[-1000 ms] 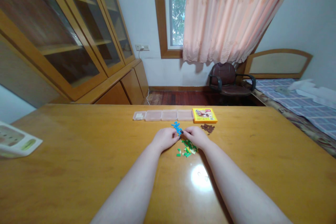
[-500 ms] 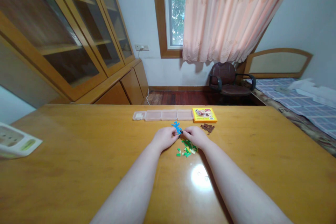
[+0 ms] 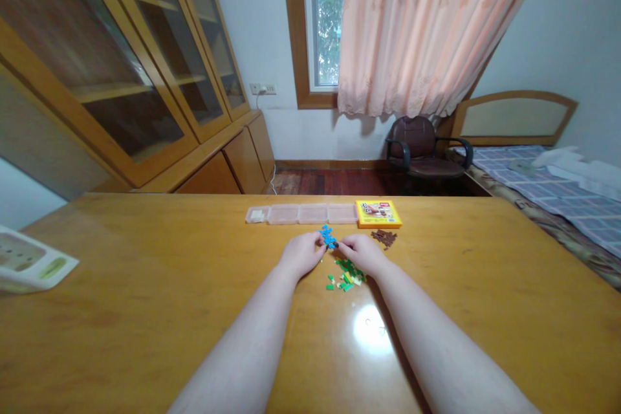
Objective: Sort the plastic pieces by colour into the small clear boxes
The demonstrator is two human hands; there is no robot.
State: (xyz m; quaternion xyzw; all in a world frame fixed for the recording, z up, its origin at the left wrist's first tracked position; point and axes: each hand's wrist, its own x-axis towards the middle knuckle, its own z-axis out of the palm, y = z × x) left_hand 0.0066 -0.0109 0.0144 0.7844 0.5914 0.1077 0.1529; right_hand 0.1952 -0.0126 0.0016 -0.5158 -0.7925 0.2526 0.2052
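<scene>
A small heap of blue toy bricks (image 3: 327, 234) lies between my hands on the wooden table. My left hand (image 3: 301, 253) rests at the left of the heap, fingers curled in and tips touching its edge. Opposite it, my right hand (image 3: 363, 252) has thumb and fingers drawn together at the heap's lower right. Whether a piece sits in either hand's fingers is too small to make out. Nearer me, partly under the right hand, are green, yellow and white bricks (image 3: 348, 275). A pile of brown bricks (image 3: 385, 237) lies to the right.
Behind the bricks stands a row of clear plastic compartments (image 3: 313, 213), with a yellow box (image 3: 379, 214) at its right end. A white holder (image 3: 33, 260) is at the table's left edge. Beyond the table (image 3: 160, 310) are a cabinet (image 3: 194, 129) and an office chair (image 3: 422, 149).
My left hand has drawn slightly left and its fingertips have parted from the right hand's. The blue heap is now more bunched and more visible. The right hand has hardly moved.
</scene>
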